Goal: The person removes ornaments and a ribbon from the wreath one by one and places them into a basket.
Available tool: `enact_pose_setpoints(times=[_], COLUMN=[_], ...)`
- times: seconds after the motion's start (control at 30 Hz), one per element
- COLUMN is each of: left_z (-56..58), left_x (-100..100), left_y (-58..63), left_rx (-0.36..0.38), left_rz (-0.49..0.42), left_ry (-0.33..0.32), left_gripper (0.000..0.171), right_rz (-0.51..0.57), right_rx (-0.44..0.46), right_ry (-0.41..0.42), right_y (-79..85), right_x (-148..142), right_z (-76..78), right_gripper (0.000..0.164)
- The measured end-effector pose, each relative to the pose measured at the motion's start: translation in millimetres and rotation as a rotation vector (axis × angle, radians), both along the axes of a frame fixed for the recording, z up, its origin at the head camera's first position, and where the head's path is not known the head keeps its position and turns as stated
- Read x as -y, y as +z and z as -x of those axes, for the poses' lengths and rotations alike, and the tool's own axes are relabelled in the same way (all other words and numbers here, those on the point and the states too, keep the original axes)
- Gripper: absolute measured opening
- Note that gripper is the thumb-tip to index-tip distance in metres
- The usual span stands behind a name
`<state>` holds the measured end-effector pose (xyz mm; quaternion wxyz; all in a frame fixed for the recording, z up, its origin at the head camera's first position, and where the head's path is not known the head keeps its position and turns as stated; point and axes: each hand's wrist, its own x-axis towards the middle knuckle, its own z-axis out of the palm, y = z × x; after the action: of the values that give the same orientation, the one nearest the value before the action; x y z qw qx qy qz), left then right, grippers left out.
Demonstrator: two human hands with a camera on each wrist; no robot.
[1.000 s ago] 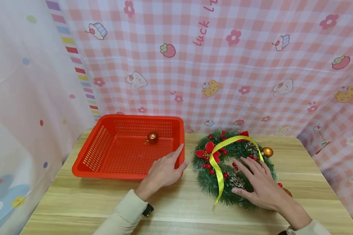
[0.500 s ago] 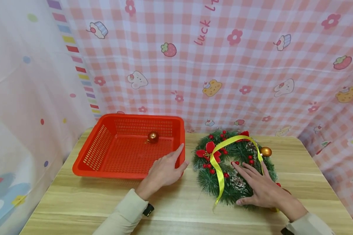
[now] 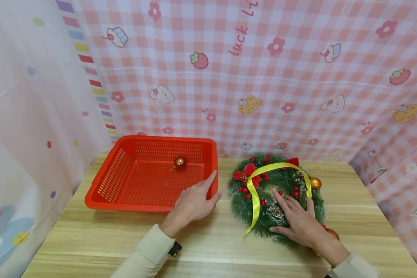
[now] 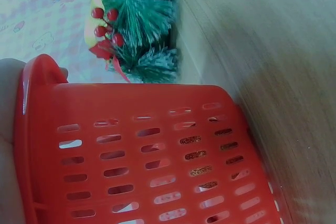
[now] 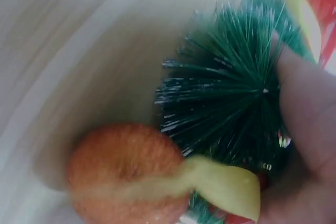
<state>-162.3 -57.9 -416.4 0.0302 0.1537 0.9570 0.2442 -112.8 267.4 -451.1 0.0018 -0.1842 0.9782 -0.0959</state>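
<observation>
A green Christmas wreath (image 3: pixel 241 210) lies on the table at the right. It bears red flowers, red berries, pine cones, orange-gold balls and a yellow ribbon (image 3: pixel 255 199). My right hand (image 3: pixel 300 226) grips the wreath's front right part, its index finger reaching into the centre hole. In the right wrist view the thumb (image 5: pixel 304 103) presses against the green needles, beside an orange ball (image 5: pixel 126 174). My left hand (image 3: pixel 194 204) rests over the front right corner of a red plastic basket (image 3: pixel 149 209), index finger and thumb extended. The left wrist view shows the basket's slotted wall (image 4: pixel 142 156).
One shiny copper-coloured ball (image 3: pixel 180 163) sits inside the basket, near its back right. The wooden table (image 3: pixel 208 247) runs up to a pink checked curtain (image 3: pixel 212 96). Another printed curtain (image 3: pixel 38 135) hangs at the left.
The wreath has turned a little clockwise, its front part moving left together with my right hand. Earlier that hand moved down onto the wreath. My left hand and the basket stay put.
</observation>
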Motion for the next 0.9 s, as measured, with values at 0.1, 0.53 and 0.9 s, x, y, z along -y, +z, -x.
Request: enact_pose_setpoints(times=[0.1, 0.53, 0.9], left_z=[0.1, 1.0, 0.8], left_x=[0, 0, 0], left_y=[-1.2, -1.8, -0.1], left_rx=[-0.003, -0.001, -0.005], left_rz=[-0.001, 0.009, 0.006], left_ry=[-0.003, -0.004, -0.004], left_gripper=[0.067, 0.068, 0.068], right_rz=[-0.001, 0.028, 0.094], right_rx=[-0.001, 0.125, 0.27], right_ry=[-0.057, -0.271, -0.307], right_y=[0.1, 7.1, 27.8], right_x=[10, 56, 53], right_z=[-1.0, 7.4, 8.7], right_gripper=[0.109, 0.104, 0.106])
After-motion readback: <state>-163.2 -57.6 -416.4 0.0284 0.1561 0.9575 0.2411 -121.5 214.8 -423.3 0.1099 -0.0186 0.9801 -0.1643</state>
